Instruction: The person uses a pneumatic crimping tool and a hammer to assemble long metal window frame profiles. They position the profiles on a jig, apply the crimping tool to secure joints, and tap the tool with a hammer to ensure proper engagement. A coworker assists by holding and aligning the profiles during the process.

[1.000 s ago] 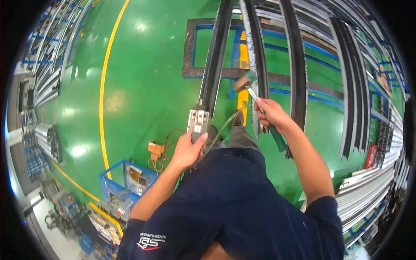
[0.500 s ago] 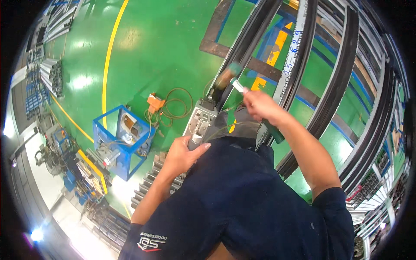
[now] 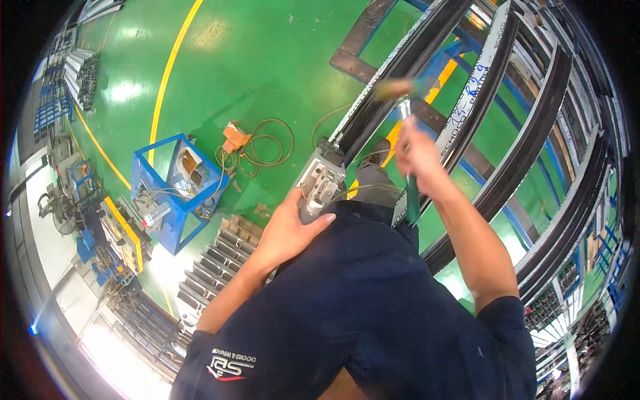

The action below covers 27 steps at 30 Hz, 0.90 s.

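Observation:
In my right hand (image 3: 419, 152) is a mallet (image 3: 413, 200) with a green grip and a pale metal shaft. Its tan and green head is smeared by motion and appears above a long black profile (image 3: 400, 77). My left hand (image 3: 291, 231) wraps the near end of a grey metal clamp-like device (image 3: 325, 177), thumb on one side, most fingers hidden behind it. This device sits at the near end of the black profile, close to my body. A thin hose passes beside it.
More long profiles (image 3: 527, 160) lie on blue racks to the right. An orange foot pedal (image 3: 235, 137) with a coiled hose rests on the green floor. Left of it stands a blue frame (image 3: 177, 223); stacked metal profiles (image 3: 220, 267) lie beside my left forearm.
The mallet has swung rightward and its handle stands more upright in the picture. My left hand stays on the device, its thumb still stretched along it. The whole view has shifted slightly.

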{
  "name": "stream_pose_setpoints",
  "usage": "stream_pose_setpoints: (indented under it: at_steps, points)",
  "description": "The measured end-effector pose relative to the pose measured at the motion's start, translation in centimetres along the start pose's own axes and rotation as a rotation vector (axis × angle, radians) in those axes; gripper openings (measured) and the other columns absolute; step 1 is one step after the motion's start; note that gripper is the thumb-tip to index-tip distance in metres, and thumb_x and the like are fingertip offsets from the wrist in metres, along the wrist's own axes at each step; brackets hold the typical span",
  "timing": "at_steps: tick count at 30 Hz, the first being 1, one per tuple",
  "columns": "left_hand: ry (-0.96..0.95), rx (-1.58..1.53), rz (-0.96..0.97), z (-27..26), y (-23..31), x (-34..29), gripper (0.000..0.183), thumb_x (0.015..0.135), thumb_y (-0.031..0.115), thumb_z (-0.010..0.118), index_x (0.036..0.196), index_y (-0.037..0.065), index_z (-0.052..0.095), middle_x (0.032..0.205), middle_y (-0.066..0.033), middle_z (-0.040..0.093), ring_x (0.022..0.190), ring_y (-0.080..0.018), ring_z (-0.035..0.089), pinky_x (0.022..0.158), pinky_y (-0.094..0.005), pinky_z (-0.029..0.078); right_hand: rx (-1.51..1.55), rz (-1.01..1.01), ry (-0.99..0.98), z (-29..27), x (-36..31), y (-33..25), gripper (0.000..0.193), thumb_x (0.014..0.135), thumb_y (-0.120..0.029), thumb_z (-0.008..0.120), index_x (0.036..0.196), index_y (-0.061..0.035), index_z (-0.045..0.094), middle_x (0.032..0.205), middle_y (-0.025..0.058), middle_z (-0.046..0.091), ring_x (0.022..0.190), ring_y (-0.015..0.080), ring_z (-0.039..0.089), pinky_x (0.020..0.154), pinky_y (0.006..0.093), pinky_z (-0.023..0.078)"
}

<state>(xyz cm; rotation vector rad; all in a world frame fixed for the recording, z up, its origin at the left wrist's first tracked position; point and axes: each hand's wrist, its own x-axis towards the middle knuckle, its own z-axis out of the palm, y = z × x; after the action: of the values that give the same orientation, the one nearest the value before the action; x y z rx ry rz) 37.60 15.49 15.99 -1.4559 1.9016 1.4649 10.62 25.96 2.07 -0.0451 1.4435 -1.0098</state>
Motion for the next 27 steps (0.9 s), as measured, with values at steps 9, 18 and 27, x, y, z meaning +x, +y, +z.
stream_pose_setpoints:
  at_steps: [9,18,27]
  points:
    - [0.029,-0.034,0.067,0.4,1.0,1.5,0.071,0.091,0.035,0.084,0.140,-0.006,0.054,0.131,-0.0292,0.069,0.124,-0.0384,0.068,0.107,-0.0435,0.050,0.150,-0.145,0.173,-5.4,-1.2,-8.7,0.050,0.113,-0.058,0.043,0.089,-0.0156,0.049,0.066,-0.0040,0.042,0.047,0.0095,0.037,0.048,0.0282,0.032]
    - [-0.010,-0.028,0.123,1.0,3.3,3.6,0.075,0.093,0.036,0.081,0.144,-0.008,0.048,0.134,-0.0342,0.065,0.126,-0.0455,0.066,0.106,-0.0486,0.052,-0.436,0.027,-0.116,-3.7,-0.3,-4.1,0.053,0.113,-0.059,0.045,0.088,-0.0132,0.054,0.061,-0.0034,0.042,0.045,0.0102,0.035,0.043,0.0302,0.028]
    - [-0.010,-0.005,0.066,1.2,3.1,3.0,0.072,0.092,0.035,0.082,0.139,-0.007,0.049,0.129,-0.0342,0.067,0.120,-0.0481,0.068,0.102,-0.0501,0.054,-0.459,0.045,-0.150,-4.3,1.1,-3.1,0.053,0.114,-0.057,0.041,0.082,-0.0159,0.046,0.061,-0.0052,0.035,0.046,0.0110,0.033,0.044,0.0307,0.026]
